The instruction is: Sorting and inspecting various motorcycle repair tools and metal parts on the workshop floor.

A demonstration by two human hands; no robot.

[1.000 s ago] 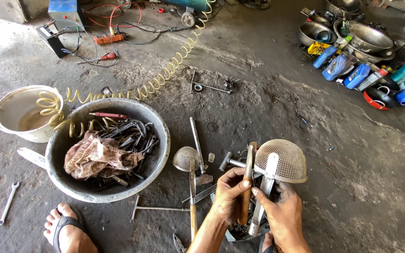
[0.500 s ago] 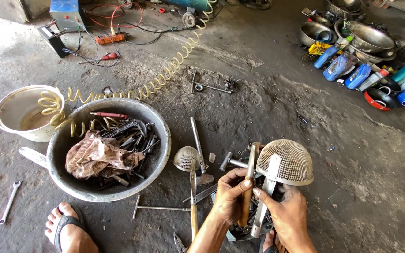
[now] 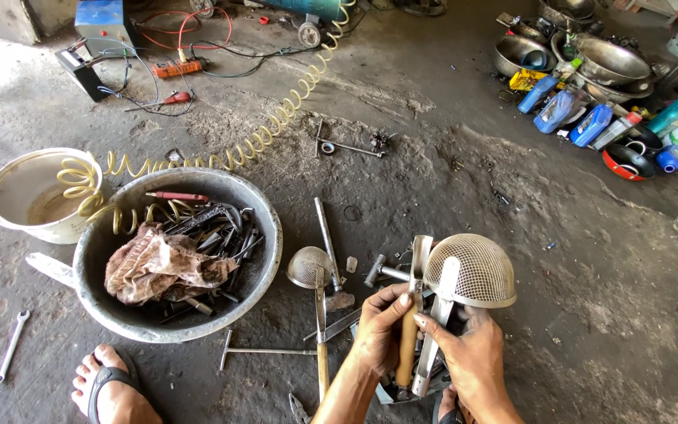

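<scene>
A large metal basin, filled with wrenches and a crumpled rag, is taken as the landmark; all places are given relative to it. To its right, well apart, a wire-mesh strainer is held dome-up just above the floor, its flat metal handle grasped by the right hand. A wooden-handled hammer is gripped upright in the left hand, head just beside the mesh rim. Both hands are closed firmly on their tools. The work is judged best done with the strainer handle kept steady and the hammer guided in short, controlled movements, so that the mesh is not dented. Between basin and hands, a smaller ladle strainer and a steel rod lie on the concrete, leaving little free room on that side. More open floor is seen beyond the strainer, farther right of the basin. A sandalled foot is placed just below the basin.
</scene>
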